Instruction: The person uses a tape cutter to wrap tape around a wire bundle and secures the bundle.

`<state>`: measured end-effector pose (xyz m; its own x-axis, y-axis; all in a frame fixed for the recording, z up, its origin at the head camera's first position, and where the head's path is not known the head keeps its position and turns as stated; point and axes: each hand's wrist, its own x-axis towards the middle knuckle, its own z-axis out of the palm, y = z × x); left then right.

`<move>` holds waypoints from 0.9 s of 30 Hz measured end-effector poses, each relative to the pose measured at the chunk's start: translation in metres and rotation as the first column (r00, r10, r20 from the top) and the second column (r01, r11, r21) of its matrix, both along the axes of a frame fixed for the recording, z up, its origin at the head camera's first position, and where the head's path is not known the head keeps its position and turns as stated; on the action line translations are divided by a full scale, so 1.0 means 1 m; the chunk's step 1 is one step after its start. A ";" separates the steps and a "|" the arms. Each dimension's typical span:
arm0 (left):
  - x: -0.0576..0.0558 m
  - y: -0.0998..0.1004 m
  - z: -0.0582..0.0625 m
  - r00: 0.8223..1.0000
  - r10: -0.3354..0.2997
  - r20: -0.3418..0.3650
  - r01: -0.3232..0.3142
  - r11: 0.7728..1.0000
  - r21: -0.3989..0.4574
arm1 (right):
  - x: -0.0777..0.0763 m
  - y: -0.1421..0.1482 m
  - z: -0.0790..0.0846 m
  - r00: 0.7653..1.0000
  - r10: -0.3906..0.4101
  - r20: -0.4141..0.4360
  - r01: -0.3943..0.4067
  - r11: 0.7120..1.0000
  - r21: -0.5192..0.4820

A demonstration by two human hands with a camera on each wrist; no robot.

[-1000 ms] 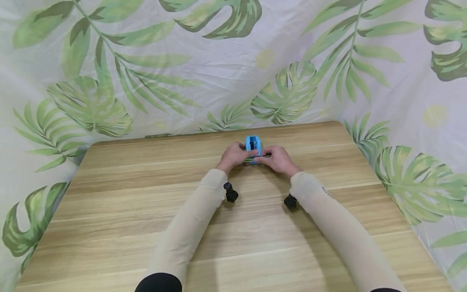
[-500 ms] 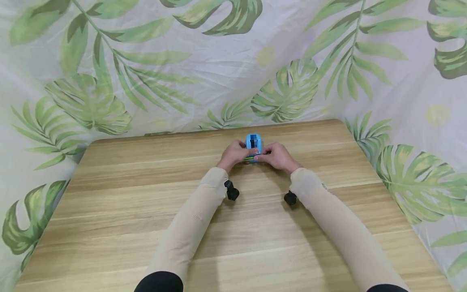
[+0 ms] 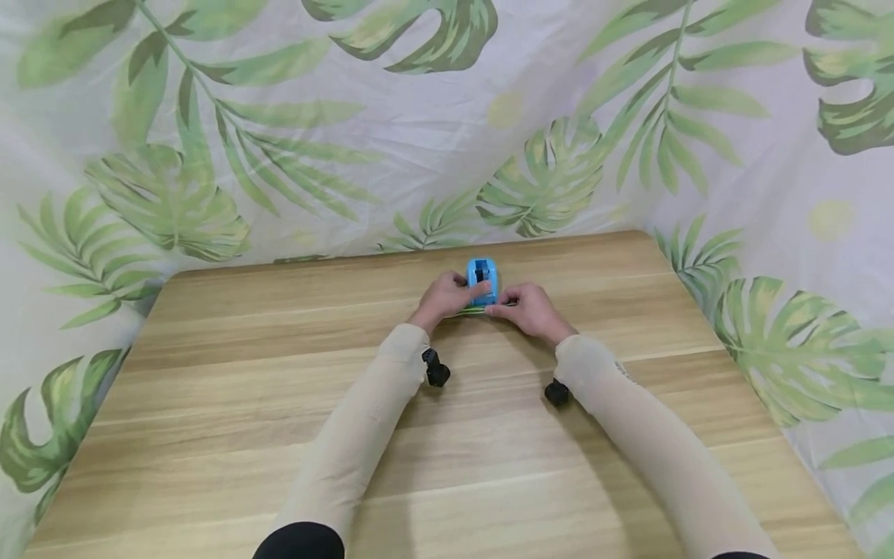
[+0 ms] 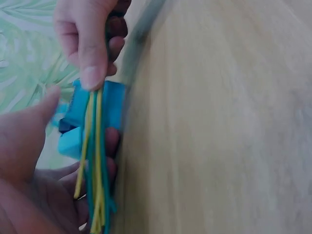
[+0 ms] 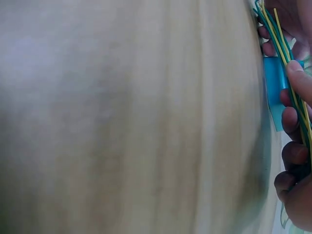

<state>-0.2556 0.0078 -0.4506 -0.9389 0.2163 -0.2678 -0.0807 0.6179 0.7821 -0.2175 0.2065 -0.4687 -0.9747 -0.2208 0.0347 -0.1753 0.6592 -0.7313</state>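
A blue tape dispenser (image 3: pixel 482 272) stands near the far edge of the table. My left hand (image 3: pixel 444 296) holds it from the left, thumb over its top and fingers low by its near end. In the left wrist view the dispenser (image 4: pixel 114 100) sits partly behind a bundle of thin green and yellow wires (image 4: pixel 97 151). My right hand (image 3: pixel 529 309) pinches that bundle between thumb and fingers at the dispenser's near end. The right wrist view has the wires (image 5: pixel 282 41) running past the right thumb, their loose ends toward the left hand. Whether tape touches the wires cannot be seen.
The wood-grain table (image 3: pixel 489 466) spreads out in front of both arms. A leaf-patterned cloth (image 3: pixel 419 140) hangs right behind its far edge and along the sides. Small black wrist cameras (image 3: pixel 436 369) hang below the cuffs.
My left thumb has shifted off the wires and up onto the top of the dispenser. The right hand keeps its pinch on the wires, a little lower against the dispenser.
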 end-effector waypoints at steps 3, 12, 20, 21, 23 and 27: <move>-0.001 -0.013 -0.001 0.999 -0.051 0.004 0.050 0.996 0.069 | 0.004 0.000 0.000 1.000 0.002 -0.006 -0.002 1.000 -0.010; 0.012 -0.060 0.002 0.989 -0.051 0.136 0.011 0.960 0.281 | 0.022 0.004 0.021 1.000 0.018 0.005 -0.017 0.992 -0.124; 0.038 -0.078 0.006 0.909 -0.151 0.388 -0.086 0.844 0.530 | 0.035 -0.005 0.038 0.997 0.069 0.016 -0.066 0.987 -0.146; 0.041 -0.079 0.007 0.904 -0.158 0.396 -0.095 0.831 0.547 | 0.037 -0.007 0.040 0.997 0.079 0.011 -0.076 0.987 -0.144; 0.047 -0.080 0.008 0.900 -0.166 0.402 -0.106 0.812 0.573 | 0.039 -0.010 0.042 0.995 0.097 -0.002 -0.097 0.985 -0.140; 0.054 -0.080 0.009 0.906 -0.154 0.394 -0.123 0.795 0.594 | 0.044 -0.013 0.042 0.991 0.118 -0.058 -0.124 0.984 -0.125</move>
<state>-0.2015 -0.0717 -0.4418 -0.7689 0.4739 -0.4292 -0.4655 0.0453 0.8839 -0.1736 0.1932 -0.4265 -0.9373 -0.3277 0.1185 -0.2868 0.5322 -0.7965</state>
